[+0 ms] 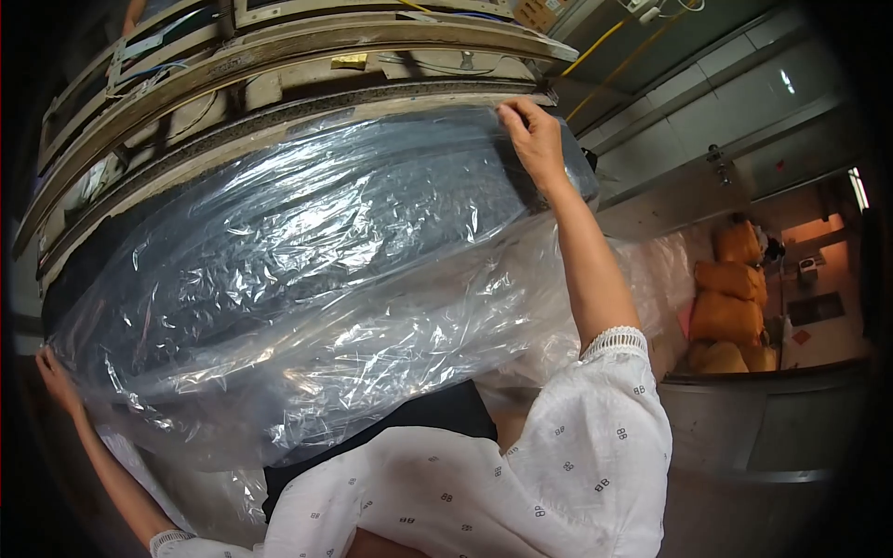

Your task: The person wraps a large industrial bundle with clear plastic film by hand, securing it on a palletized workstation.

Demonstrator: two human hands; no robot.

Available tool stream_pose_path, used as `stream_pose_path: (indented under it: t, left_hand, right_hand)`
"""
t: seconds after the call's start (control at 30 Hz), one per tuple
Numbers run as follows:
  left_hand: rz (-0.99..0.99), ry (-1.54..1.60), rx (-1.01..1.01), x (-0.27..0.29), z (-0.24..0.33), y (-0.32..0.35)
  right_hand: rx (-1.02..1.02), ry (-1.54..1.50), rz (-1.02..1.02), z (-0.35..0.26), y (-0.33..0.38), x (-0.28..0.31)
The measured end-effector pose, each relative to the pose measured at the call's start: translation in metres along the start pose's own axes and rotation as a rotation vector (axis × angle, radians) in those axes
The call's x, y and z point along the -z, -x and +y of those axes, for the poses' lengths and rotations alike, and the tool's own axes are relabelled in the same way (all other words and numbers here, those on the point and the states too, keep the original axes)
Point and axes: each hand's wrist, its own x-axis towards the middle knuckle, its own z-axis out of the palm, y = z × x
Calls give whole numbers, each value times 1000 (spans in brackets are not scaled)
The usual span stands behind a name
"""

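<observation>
At the lower left, the left hand is gripping the near left corner of a clear plastic bag, its fingers curled over the crinkled film; how tightly they are closing cannot be told, since the plastic is hiding part of them. The bag is stretching across the middle of the view, wrapping a long dark padded item that is lying on a work surface, with loose film hanging off the near edge towards the person's white patterned sleeve. Behind the far edge, grimy curved frames of a machine are running from left to right. At the far right corner of the bag, the right hand is pinching the film, fingers together and clamped on its edge. Further right, orange-brown sacks are standing beside a steel counter, well apart from the bag.
</observation>
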Motion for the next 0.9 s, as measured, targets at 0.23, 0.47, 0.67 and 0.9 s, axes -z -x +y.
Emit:
stream_pose_path:
  t: [0.23,0.47,0.67,0.9]
  left_hand:
    - [185,174,2,18,-89,-36]
    - [115,464,154,86,-84,-18]
    - [21,495,226,187,-88,26]
    - [-110,586,489,200,-75,83]
  right_hand:
    - [-140,190,-305,3,1,-15]
    - [-33,118,-118,2,-4,-28]
    - [-101,113,-162,-16,-1,-32]
    - [70,-66,-135,11,-7,-52]
